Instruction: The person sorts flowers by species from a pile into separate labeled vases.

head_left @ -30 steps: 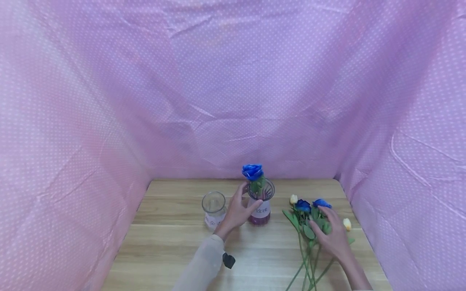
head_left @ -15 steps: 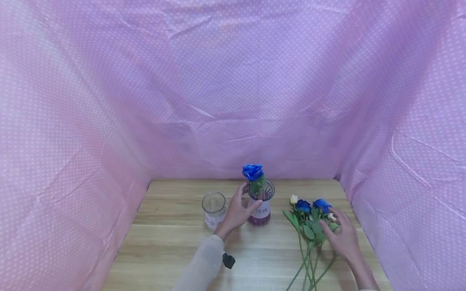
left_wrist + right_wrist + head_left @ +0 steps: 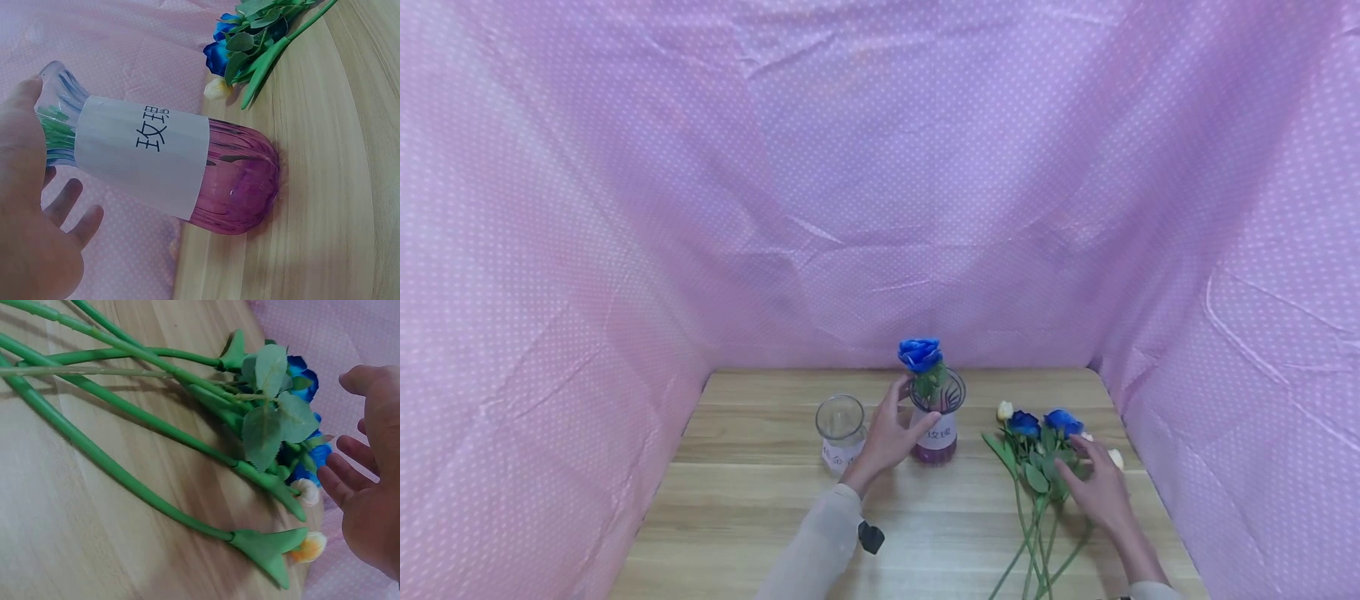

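My left hand (image 3: 887,439) grips a glass vase (image 3: 936,433) with a purple base and a white paper label, thumb in front near the rim. One blue rose (image 3: 920,355) stands in this vase; in the left wrist view the vase (image 3: 237,175) meets the wooden tabletop. My right hand (image 3: 1102,492) hovers at the heads of a bunch of flowers, fingers loosely bent and holding nothing. Two blue roses (image 3: 1063,422) and several pale tulips (image 3: 1005,410) lie there with green stems crossing. The right wrist view shows the tulip nearest that hand, a yellow-white one (image 3: 309,548).
A second, clear glass vase (image 3: 840,421) with a white label stands left of the gripped one, partly behind the left hand. Pink dotted cloth (image 3: 880,208) walls the wooden table (image 3: 760,517) at the back and sides. A dark object (image 3: 871,537) sits by the left wrist.
My right hand has drawn back from over the right-hand blue rose, moving right and nearer to me, uncovering that rose. The left hand and its vase have kept their place.
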`<action>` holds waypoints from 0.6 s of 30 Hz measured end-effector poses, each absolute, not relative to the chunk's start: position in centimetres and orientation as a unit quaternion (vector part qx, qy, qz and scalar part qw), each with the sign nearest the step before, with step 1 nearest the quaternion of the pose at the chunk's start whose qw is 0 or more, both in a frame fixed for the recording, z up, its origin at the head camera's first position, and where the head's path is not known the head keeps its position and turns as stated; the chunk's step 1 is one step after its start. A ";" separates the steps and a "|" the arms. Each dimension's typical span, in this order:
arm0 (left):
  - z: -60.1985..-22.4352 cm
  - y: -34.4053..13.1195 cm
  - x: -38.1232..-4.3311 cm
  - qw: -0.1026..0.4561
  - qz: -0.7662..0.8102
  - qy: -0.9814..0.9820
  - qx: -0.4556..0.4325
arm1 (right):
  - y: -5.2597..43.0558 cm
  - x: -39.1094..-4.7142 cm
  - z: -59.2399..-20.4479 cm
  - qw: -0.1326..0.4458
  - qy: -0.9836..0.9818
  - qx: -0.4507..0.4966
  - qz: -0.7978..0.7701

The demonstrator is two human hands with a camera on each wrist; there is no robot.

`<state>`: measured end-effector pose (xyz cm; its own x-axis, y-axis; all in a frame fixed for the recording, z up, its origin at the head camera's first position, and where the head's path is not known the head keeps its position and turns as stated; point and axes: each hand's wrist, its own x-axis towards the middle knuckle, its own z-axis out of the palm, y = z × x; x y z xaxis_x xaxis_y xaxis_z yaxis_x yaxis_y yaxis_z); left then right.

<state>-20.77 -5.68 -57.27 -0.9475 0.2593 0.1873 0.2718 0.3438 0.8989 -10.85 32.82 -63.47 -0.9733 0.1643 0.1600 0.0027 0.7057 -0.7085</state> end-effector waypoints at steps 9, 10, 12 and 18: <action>-57.0 -5.8 -20.6 -0.001 -0.557 -0.813 -0.169 | 33.0 -11.8 -65.0 0.070 -0.922 -0.052 0.377; -57.0 -5.8 -20.6 -0.002 -0.558 -0.812 -0.170 | 33.0 -11.9 -65.1 0.070 -0.922 -0.050 0.376; -57.1 -5.8 -20.6 -0.002 -0.557 -0.813 -0.170 | 33.0 -12.0 -65.3 0.069 -0.923 -0.047 0.376; -57.3 -5.8 -20.7 -0.003 -0.553 -0.816 -0.168 | 33.1 -12.5 -65.7 0.053 -0.924 -0.046 0.376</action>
